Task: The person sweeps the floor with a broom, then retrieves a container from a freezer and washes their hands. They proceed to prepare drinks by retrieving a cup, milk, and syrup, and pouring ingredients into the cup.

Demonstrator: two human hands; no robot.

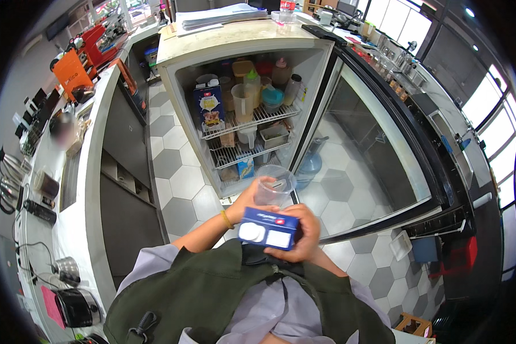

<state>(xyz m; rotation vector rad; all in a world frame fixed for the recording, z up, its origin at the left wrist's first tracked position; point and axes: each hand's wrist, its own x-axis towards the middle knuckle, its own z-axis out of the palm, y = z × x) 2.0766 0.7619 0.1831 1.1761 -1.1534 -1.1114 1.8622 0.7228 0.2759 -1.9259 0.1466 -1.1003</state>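
My left hand [256, 195] is closed around a clear plastic cup [276, 187], whose open rim faces up. Just below it, my right hand [303, 232] grips a dark blue carton [267, 228] with white caps or patches on the face turned to the camera. The carton lies close to my apron, and the cup is beyond it. In front of me is a fridge [168, 99] with its glass door [348, 163] swung out to the right. Its top rack holds a blue milk carton [210, 107], a clear measuring jug [242, 103], a squeeze bottle [252, 84] and a teal-lidded container [272, 98].
A white counter [96, 133] with grey cabinets runs along the left, bearing a toaster [78, 307] and a metal pitcher [66, 270]. Papers [221, 17] are stacked on the fridge top. A large blue water bottle [310, 163] shows through the door glass. A red stool [460, 258] stands at right.
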